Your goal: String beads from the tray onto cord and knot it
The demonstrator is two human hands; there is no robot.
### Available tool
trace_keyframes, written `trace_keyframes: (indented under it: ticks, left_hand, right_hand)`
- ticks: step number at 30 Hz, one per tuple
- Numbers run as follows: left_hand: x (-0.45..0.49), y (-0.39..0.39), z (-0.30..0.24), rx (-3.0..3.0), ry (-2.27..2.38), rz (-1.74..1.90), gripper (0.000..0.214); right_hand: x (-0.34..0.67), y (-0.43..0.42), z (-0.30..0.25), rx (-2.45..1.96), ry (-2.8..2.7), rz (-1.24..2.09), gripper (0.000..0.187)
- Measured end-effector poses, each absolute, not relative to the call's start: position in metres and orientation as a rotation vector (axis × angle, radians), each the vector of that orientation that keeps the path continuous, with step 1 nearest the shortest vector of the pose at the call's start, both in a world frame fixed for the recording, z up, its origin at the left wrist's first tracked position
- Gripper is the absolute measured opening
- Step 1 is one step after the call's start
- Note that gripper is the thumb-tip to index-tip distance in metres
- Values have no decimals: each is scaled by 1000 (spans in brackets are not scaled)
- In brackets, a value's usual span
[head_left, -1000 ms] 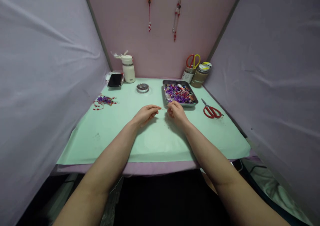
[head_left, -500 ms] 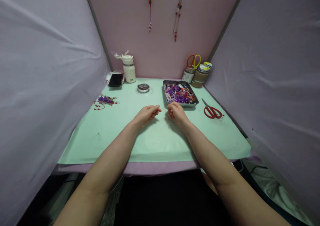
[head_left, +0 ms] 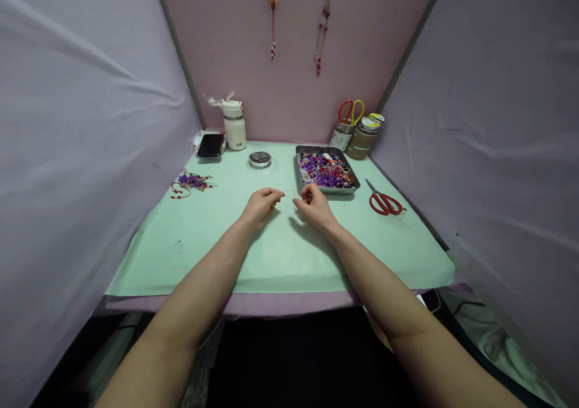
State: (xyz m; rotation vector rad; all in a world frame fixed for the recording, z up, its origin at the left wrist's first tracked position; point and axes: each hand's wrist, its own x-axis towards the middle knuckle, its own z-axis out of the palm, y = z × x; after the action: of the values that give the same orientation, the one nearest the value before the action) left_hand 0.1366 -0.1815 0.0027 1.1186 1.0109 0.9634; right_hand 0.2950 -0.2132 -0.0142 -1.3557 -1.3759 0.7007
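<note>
A thin, pale cord [head_left: 289, 191] stretches in a small bent loop between my hands, just above the green table. My left hand [head_left: 262, 206] pinches one end of it between thumb and fingertips. On the other side, my right hand [head_left: 316, 206] has its fingers curled, with the cord at the thumb tip and a short length hanging below. A gap shows between the right thumb and index finger. Right behind that hand stands a metal tray [head_left: 357, 187] of purple, red and clear beads [head_left: 316, 170].
Red-handled scissors [head_left: 384, 203] lie at the right. A spool [head_left: 260, 159], a phone [head_left: 210, 145], a white bottle [head_left: 234, 131] and beaded strings [head_left: 192, 181] sit behind and left. Jars [head_left: 362, 141] hold the back right corner. Cloth walls [head_left: 90, 125] enclose both sides.
The cord now bows into a loop where it ran short and straight. My right hand has shifted slightly left with its fingers loosened; my left hand has drawn back a little.
</note>
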Motion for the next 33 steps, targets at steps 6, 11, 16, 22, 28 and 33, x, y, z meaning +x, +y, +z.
trace_keyframes:
  ticks: [6,11,16,22,28,33]
  left_hand:
    - [137,-177,-5,1216,1084,993,19]
    - [134,-171,-14,1629,1215,1036,18]
    - [133,-172,-14,1901,1190,980,18]
    - [135,-177,-10,2021,1031,882,18]
    - [135,-179,-5,2030,1008,910,18]
    - [134,-177,-6,2035,976,994,18]
  right_hand:
    - [294,-216,-16,-1320,-1641,482,3]
    - [300,-214,-18,-1222,-1761,353,9]
    - [305,-210,-20,-1171,-1883,167,13]
    - [307,-211,-15,-1150,-1903,166,12]
    - [304,-214,-16,-1217,-1600,772,11]
    - [302,-215,-12,-1154,-1379,1139,19]
